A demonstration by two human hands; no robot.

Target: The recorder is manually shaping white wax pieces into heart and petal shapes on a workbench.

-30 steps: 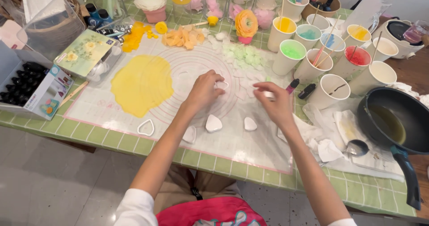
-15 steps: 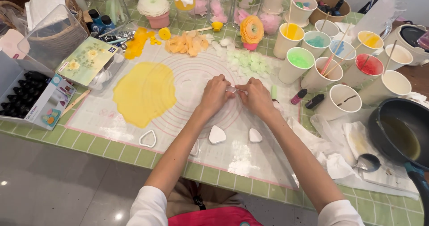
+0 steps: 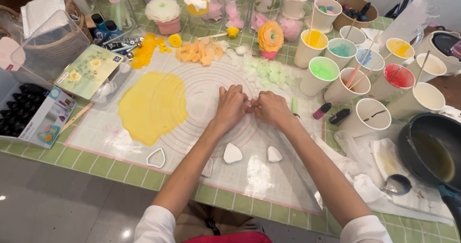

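Translucent silicone, printed with pink rings, is the mat (image 3: 201, 142) I am working over, spread on a green-checked table (image 3: 91, 163). My left hand (image 3: 231, 106) and right hand (image 3: 272, 108) meet near the middle of those rings, knuckles up and fingers curled inward, fingertips touching one another. Between them they pinch a small pale piece (image 3: 249, 105); it is mostly hidden, so I cannot tell its shape. Left of my left hand lies a flat yellow sheet (image 3: 152, 107), apart from it. Nearer to me on the mat sit two white teardrop pieces (image 3: 232, 153), side by side, and an empty teardrop cutter (image 3: 156, 157) further left. Beyond my hands lie pale green petals (image 3: 261, 70) and orange petals (image 3: 199, 53). To the right stand paper cups (image 3: 322, 74) of coloured wax with sticks in them, and a dark pan (image 3: 432, 149) sits at the far right edge. A box of dark bottles (image 3: 24, 111) rests at the left.
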